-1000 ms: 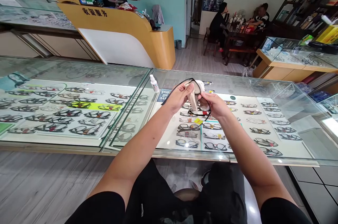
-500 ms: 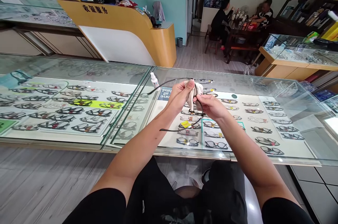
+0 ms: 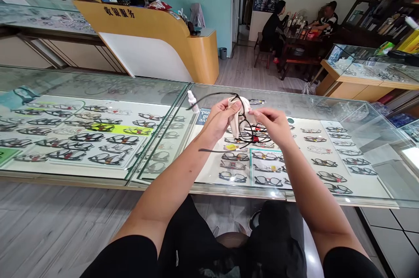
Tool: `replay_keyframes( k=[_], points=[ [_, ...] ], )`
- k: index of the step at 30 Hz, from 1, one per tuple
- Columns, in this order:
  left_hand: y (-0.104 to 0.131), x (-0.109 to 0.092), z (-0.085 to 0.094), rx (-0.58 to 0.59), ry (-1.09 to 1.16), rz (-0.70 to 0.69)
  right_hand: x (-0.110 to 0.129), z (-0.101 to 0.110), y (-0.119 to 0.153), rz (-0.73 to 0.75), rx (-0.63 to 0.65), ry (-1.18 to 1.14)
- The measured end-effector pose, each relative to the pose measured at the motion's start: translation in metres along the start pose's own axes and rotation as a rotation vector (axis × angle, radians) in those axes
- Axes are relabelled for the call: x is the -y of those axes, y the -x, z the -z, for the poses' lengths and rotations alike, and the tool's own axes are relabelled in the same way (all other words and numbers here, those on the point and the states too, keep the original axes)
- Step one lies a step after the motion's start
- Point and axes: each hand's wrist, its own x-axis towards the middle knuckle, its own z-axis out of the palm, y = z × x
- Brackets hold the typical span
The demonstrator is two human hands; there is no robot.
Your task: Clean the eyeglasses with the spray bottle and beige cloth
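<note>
Item, frame centre, above the glass tabletop (image 3: pixel 98 94): spray bottle (image 3: pixel 193 101) standing by. My left hand (image 3: pixel 220 118) pinches a cloth (image 3: pixel 236 121) against the glasses (image 3: pixel 246 127), fingers closed; my right hand (image 3: pixel 274 123) grips the frame, steadying it for wiping.
</note>
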Motion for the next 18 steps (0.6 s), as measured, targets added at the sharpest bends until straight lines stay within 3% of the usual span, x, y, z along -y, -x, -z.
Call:
replay_keyframes(
  k=[2,4,10,14,18],
  points=[
    [0.0016,-0.0031,-0.0005,0.008,0.027,0.057,0.007,0.0029,0.0033,0.197,-0.034,0.174],
    [0.0035,-0.0049,-0.0018,0.037,0.042,0.13,0.011,0.0032,0.0059,0.329,0.028,0.296],
    [0.0042,-0.0023,-0.0015,0.145,0.062,0.255,0.0093,0.0026,0.0079,0.506,0.168,0.501],
    [0.0009,-0.0006,0.0011,0.197,0.088,0.298,0.0079,0.0038,0.0084,0.614,0.164,0.667],
    [-0.0014,0.0007,0.0025,0.161,0.121,0.345,0.0071,0.0015,0.0094,0.698,0.117,0.791]
  ],
)
